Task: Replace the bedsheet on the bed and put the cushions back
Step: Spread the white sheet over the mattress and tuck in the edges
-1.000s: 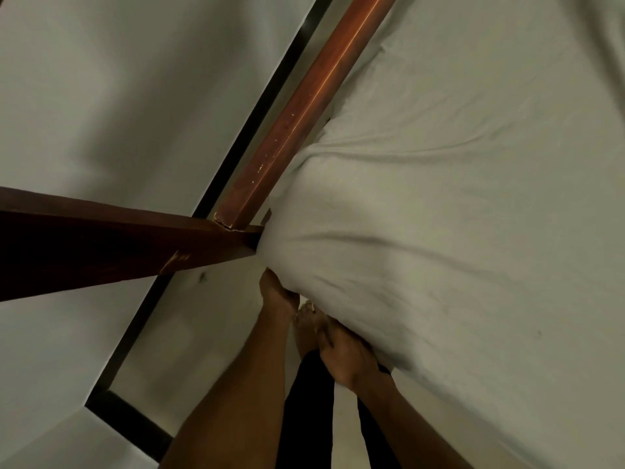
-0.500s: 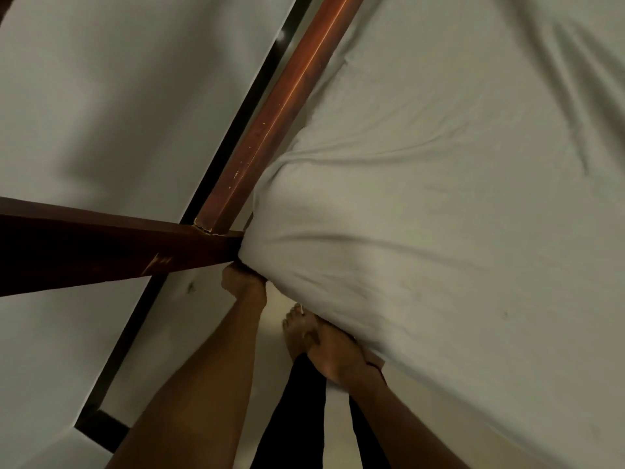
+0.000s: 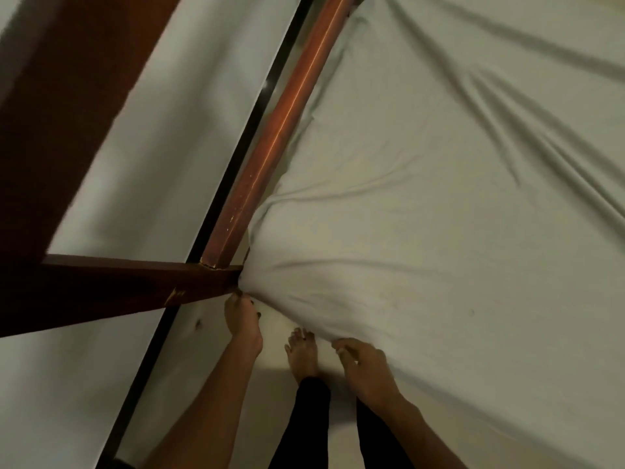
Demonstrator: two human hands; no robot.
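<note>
The right hand [image 3: 365,367] rests on the bedsheet [image 3: 439,231] edge just right of the bed corner [image 3: 263,275], fingertips bent; a grip cannot be confirmed. The left hand [image 3: 244,321], fingers nearly straight, presses cloth under that corner, probably tucking. Beyond the corner, the sheet lies wrinkled along the wooden rail [image 3: 287,123].

Left hand [image 3: 244,321] at the bedsheet [image 3: 422,231] corner beside the wooden bed frame [image 3: 280,130], right hand [image 3: 365,370] at its near edge.
</note>
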